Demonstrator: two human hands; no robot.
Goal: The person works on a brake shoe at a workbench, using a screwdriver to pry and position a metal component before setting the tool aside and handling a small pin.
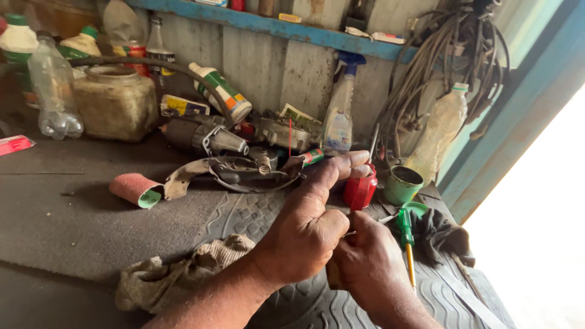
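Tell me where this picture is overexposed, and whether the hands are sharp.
Head view: the doorway at right is blown out to white, no detail; the shelf bottles at left sit in dim, murky light; the left hand and right hand are fairly sharp; the small thing between them is too hidden to identify.

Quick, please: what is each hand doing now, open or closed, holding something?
Left hand: partly curled, index extended; held thing cannot be told.
Right hand: closed, pinching something small, hidden.

A repair workshop: a grimy bench (pixel 73 207) crowded with a starter motor (pixel 204 135), metal parts (pixel 244 172), oil bottles (pixel 222 91), a spray bottle (pixel 339 116), sandpaper roll (pixel 135 189), screwdriver (pixel 406 234), rags (pixel 183 268), and cables (pixel 445 55) hanging on the wall.
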